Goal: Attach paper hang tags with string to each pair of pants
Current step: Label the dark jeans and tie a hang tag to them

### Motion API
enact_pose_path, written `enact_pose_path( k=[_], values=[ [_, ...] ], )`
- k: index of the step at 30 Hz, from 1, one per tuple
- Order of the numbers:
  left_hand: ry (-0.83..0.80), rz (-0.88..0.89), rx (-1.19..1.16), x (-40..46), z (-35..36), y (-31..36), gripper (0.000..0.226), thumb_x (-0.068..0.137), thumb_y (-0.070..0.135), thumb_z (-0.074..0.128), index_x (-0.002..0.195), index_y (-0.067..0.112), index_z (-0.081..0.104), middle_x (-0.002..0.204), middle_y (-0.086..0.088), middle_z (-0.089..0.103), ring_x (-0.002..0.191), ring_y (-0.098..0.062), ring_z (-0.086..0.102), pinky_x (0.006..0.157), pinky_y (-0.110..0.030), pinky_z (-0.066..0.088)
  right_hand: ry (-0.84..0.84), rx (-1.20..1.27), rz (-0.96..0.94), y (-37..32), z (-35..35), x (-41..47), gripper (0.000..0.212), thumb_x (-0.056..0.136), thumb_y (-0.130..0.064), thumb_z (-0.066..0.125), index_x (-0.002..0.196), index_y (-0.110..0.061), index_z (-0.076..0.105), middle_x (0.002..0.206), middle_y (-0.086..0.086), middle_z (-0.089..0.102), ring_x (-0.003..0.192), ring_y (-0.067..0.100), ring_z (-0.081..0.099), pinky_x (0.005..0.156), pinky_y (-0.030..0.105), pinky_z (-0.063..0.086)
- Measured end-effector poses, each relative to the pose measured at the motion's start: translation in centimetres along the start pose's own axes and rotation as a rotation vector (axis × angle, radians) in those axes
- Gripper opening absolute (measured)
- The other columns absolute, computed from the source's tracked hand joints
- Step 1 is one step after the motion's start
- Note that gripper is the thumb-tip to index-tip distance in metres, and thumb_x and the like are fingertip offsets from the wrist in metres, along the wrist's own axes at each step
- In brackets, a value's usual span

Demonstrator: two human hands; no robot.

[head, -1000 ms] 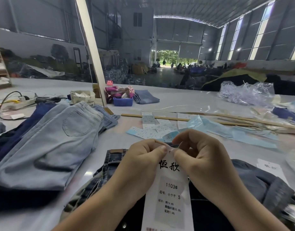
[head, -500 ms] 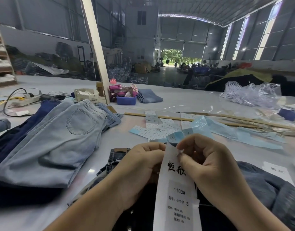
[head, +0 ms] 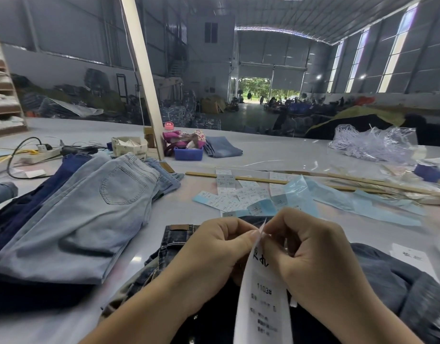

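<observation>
A long white paper hang tag (head: 263,301) printed with "1103#" hangs in front of me over a pair of dark denim pants (head: 179,242) lying on the table. My left hand (head: 214,256) and my right hand (head: 310,252) both pinch the tag's top edge, fingertips almost meeting. The tag is turned partly edge-on. The string cannot be made out between the fingers.
A stack of light blue jeans (head: 90,214) over navy ones lies at the left. Loose white and blue size labels (head: 236,194) and wooden sticks (head: 263,181) lie ahead. A clear plastic bag (head: 373,145) sits far right; a blue bin (head: 189,153) and power strip (head: 40,153) are farther back.
The tag has twisted from facing me to partly edge-on, and both hands have stayed pinched at its top while drifting slightly lower in view.
</observation>
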State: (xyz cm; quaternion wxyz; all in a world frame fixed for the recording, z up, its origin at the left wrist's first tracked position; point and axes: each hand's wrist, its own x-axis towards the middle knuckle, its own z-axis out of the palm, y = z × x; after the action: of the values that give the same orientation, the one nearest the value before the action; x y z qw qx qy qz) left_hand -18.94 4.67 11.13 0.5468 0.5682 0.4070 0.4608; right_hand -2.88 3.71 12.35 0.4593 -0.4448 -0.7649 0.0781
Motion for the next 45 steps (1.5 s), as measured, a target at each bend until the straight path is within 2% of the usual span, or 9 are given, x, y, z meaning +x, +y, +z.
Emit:
enact_pose_path(
  k=[9,14,18,22,25,29,34,41,45],
  values=[
    [0.030,0.053,0.035,0.1,0.0,0.6,0.005,0.081,0.012,0.066,0.076,0.011,0.066,0.067,-0.007,0.065,0.064,-0.021,0.058,0.058,-0.030,0.047,-0.096,-0.036,-0.013,-0.1,-0.2,-0.2,0.017,0.080,-0.018,0.075,0.071,-0.031,0.068,0.066,-0.024,0.061,0.058,0.000,0.055,0.049,0.008,0.037],
    [0.155,0.369,0.602,-1.1,-0.1,0.8,0.023,0.092,0.034,0.041,0.071,0.029,0.049,0.060,0.011,0.052,0.053,-0.001,0.040,0.051,-0.024,0.035,-0.120,0.211,0.056,-0.9,-0.8,0.4,0.021,0.088,-0.042,0.060,0.077,-0.026,0.068,0.058,-0.002,0.060,0.045,0.005,0.044,0.043,0.023,0.035],
    [0.029,0.443,0.612,-1.3,-1.1,1.5,0.032,0.092,0.050,0.042,0.070,0.029,0.051,0.054,0.012,0.046,0.048,-0.002,0.036,0.046,-0.019,0.029,-0.260,0.337,0.105,-1.9,-1.0,1.9,0.034,0.086,-0.047,0.050,0.078,-0.019,0.067,0.056,0.002,0.054,0.049,0.016,0.046,0.046,0.030,0.036],
    [0.030,0.402,0.383,-1.6,-2.6,1.6,0.027,0.089,0.042,0.054,0.071,0.022,0.059,0.052,0.010,0.051,0.047,-0.005,0.041,0.045,-0.020,0.033,-0.502,0.493,0.202,-2.7,-0.9,2.9,0.022,0.079,-0.040,0.063,0.085,-0.020,0.071,0.059,-0.011,0.062,0.046,-0.002,0.048,0.044,0.012,0.036],
    [0.051,0.382,0.374,-2.2,-3.7,1.5,0.020,0.089,0.034,0.054,0.072,0.028,0.064,0.055,0.014,0.056,0.047,0.001,0.044,0.047,-0.010,0.034,-0.608,0.472,0.255,-2.9,-0.5,3.2,0.021,0.072,-0.035,0.073,0.082,-0.016,0.072,0.061,0.000,0.064,0.047,0.007,0.050,0.042,0.018,0.036],
    [0.059,0.358,0.379,-2.7,-4.8,1.4,0.015,0.088,0.036,0.054,0.079,0.029,0.063,0.060,0.009,0.056,0.051,-0.007,0.046,0.050,-0.021,0.036,-0.695,0.379,0.289,-3.0,0.3,3.5,0.019,0.082,-0.030,0.072,0.075,-0.012,0.070,0.053,-0.001,0.061,0.050,0.014,0.050,0.050,0.029,0.040],
    [0.044,0.337,0.327,-3.1,-5.9,1.5,0.014,0.087,0.034,0.057,0.076,0.030,0.064,0.061,0.008,0.058,0.050,-0.006,0.047,0.046,-0.015,0.035,-0.817,0.517,0.312,-3.6,-0.2,3.6,0.024,0.076,-0.037,0.068,0.069,-0.014,0.073,0.062,0.014,0.059,0.049,0.014,0.050,0.045,0.023,0.039],
    [-0.054,0.234,0.370,-3.0,-6.4,0.2,0.014,0.091,0.033,0.060,0.078,0.031,0.065,0.062,0.012,0.061,0.053,-0.003,0.049,0.049,-0.013,0.037,-0.795,0.392,0.339,-2.8,-0.3,2.8,0.022,0.073,-0.036,0.070,0.069,-0.014,0.071,0.060,0.009,0.057,0.048,0.012,0.042,0.043,0.019,0.032],
    [0.078,0.183,0.545,-2.4,-7.0,-0.6,0.012,0.092,0.034,0.063,0.081,0.028,0.065,0.062,0.012,0.061,0.054,-0.005,0.048,0.051,-0.022,0.040,-0.745,0.380,0.370,-2.4,0.0,2.3,0.023,0.087,-0.026,0.072,0.065,-0.020,0.069,0.058,0.002,0.064,0.043,0.007,0.043,0.040,0.013,0.032]
  ],
)
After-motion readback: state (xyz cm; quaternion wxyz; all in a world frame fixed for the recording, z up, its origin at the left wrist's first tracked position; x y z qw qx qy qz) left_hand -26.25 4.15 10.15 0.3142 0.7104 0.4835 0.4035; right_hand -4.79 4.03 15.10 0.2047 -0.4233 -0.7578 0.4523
